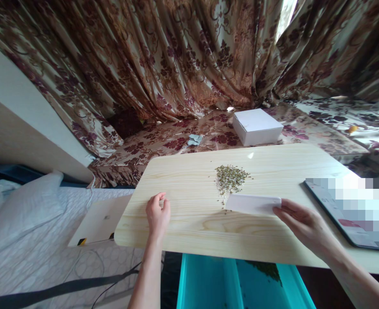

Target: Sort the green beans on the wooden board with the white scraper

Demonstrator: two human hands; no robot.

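Note:
My right hand (300,221) pinches one end of a flat white plastic strip (254,204) between thumb and fingers. The strip reaches left over the table, its far end beside the near edge of a loose pile of small green beans (231,177). Some whitish grains (222,195) lie along the pile's lower left side. My left hand (158,211) rests on the left part of the table with curled fingers, apart from the pile, and nothing shows in it. Below the table's front edge is a turquoise bin (240,283) with two compartments; green beans (268,271) lie in the right one.
The pale wooden table (189,180) has rounded corners. On its right lies a tablet-like device (334,214), partly blurred out. Behind stands a white box (257,125) on a flowered cover, with a small grey cloth (194,139) to its left. A bed (31,219) is at left.

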